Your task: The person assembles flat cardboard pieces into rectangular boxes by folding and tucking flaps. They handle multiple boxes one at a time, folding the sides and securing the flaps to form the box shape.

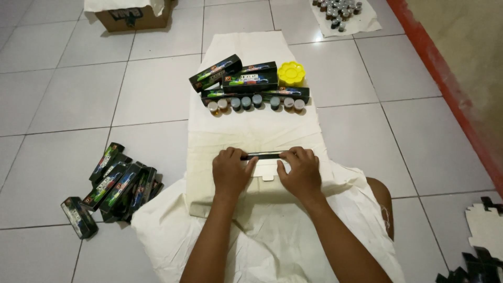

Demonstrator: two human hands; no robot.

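Observation:
My left hand and my right hand rest side by side on a flat, unfolded cardboard box, white side up, lying on a cream cloth. Fingers of both hands press along its far black edge. Farther along the cloth stand three long black boxes stacked together, a yellow flower-shaped palette and a row of several small paint pots.
A heap of several black boxes lies on the white tiled floor at my left. Flat box blanks sit at the lower right. A brown carton and more small pots on a cloth lie at the back. A red-edged wall runs along the right.

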